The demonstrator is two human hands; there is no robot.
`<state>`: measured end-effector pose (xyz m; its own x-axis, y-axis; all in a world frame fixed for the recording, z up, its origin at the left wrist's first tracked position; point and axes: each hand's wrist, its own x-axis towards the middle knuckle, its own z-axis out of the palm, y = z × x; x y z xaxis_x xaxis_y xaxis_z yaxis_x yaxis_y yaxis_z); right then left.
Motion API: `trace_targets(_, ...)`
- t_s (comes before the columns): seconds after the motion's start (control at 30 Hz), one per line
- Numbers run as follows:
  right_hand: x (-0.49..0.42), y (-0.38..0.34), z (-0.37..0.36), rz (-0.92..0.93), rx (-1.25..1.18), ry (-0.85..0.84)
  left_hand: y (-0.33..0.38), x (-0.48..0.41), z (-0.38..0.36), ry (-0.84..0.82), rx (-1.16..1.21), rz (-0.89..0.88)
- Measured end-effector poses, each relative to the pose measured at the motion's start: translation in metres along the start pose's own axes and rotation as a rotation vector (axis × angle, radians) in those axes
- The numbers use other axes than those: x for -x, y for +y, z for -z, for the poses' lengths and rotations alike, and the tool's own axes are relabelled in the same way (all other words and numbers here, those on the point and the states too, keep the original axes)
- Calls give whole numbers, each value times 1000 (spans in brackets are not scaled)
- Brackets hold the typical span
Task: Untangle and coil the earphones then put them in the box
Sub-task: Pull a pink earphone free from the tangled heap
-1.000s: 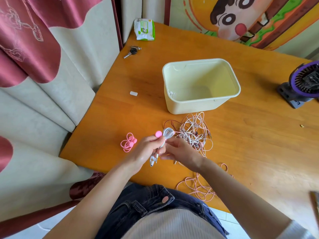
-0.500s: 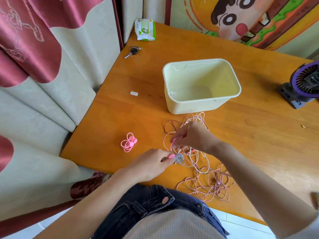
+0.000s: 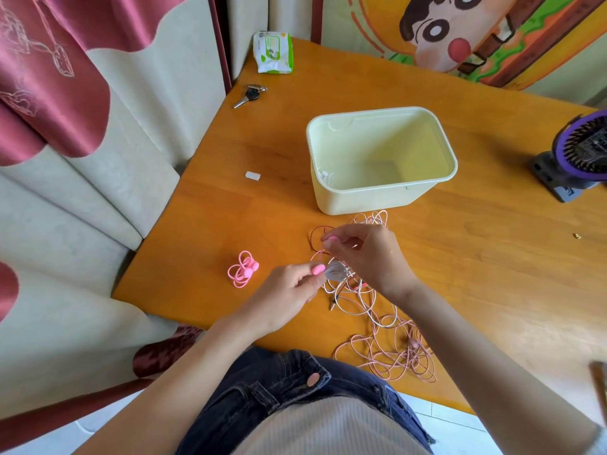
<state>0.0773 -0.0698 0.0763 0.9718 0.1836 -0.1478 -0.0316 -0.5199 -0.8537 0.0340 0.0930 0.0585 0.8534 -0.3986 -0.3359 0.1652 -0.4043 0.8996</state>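
A pale yellow box stands on the orange table, with a bit of white earphone cable inside at its left wall. In front of the box lies a tangle of pink and white earphone cables. My left hand pinches a small coiled white earphone bundle with a pink tie at its top. My right hand hovers just above and right of it, fingers pinching a thin pink cable. A coiled pink earphone set lies to the left.
Keys and a wipes packet lie at the table's far left corner. A small white piece lies left of the box. A purple fan stands at the right edge. Curtains hang left of the table.
My left hand lowered the white coil from chest height toward the table. My right hand let go of it and moved up to the tangled cables, pinching a strand.
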Motion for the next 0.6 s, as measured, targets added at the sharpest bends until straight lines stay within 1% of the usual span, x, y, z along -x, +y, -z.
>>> trace_targets(0.03,-2,0,-1,-20,2,-4,2,1,-2,-3,-5,-34)
trace_targets(0.1,-5,2,-1,-80,-19,-12,4,3,-2,65,51,-82)
trace_targets(0.17,-5,3,-1,-134,-67,-40,5,1,1,189,188,-72)
trace_targets(0.23,-3,3,-4,-183,-151,-67,6,-3,4,259,371,-39)
trace_targets(0.33,-2,0,-11,-223,-211,-59,7,-5,5,243,648,17)
trace_targets(0.43,-2,-1,-15,-214,-214,-36,6,-8,6,243,902,84)
trace_targets(0.47,-1,-1,-16,-207,-212,-38,5,-8,7,248,946,93)
trace_targets(0.53,0,-1,-18,-195,-207,-49,3,-9,9,259,963,108)
trace_targets(0.6,-1,1,-19,-199,-213,-47,1,-7,10,278,875,124)
